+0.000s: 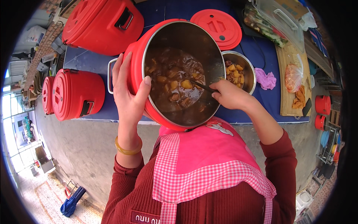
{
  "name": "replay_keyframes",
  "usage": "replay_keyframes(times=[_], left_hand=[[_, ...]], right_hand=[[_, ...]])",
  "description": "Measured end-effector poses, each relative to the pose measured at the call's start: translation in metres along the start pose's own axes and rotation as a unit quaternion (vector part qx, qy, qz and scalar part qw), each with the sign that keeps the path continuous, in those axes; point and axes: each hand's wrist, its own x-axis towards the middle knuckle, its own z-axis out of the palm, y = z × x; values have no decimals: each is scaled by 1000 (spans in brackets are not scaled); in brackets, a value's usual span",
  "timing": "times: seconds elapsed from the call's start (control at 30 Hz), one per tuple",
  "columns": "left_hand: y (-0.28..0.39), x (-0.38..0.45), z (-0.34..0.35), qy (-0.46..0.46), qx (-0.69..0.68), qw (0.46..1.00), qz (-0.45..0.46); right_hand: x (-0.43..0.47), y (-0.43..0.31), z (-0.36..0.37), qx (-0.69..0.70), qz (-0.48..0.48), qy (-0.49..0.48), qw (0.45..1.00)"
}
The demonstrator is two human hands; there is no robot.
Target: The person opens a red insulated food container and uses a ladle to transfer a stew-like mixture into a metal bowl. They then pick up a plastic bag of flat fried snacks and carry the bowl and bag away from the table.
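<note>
A large red insulated food barrel (137,60) with a steel inner wall is tilted toward me at the table's front edge. Inside it lies a brown stew (179,84) with chunks of potato and meat in dark sauce. My left hand (127,81) grips the barrel's left rim, thumb over the edge. In my right hand (230,93) is the dark handle of a utensil (204,86); its far end is in the stew and hidden. Just right of the barrel, partly behind my right hand, a steel bowl (254,75) holds similar potato and meat pieces.
A red lid (216,29) lies behind the bowl on the blue table (264,107). Closed red barrels (103,28) stand at left. Farther right are a pink cloth (265,79), a wooden board (282,103) bearing a plastic bag of food (293,77), and a clear plastic container (285,21).
</note>
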Motion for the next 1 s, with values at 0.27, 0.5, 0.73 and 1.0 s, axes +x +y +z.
replay_keyframes(times=[0.27, 0.5, 0.73, 1.0], left_hand=[[-3, 0, 0, 4, -13, 1000, -3], [-3, -1, -1, 3, -14, 1000, -2], [-1, -1, 0, 5, -14, 1000, -7], [-4, -1, -1, 5, -11, 1000, -4]], right_hand=[[-7, 0, -18, 63, 47, -81, 994], [-26, -4, -40, 153, 128, -188, 962], [-43, -12, -31, 208, 116, -218, 946], [-63, -13, -21, 169, 95, -185, 964]])
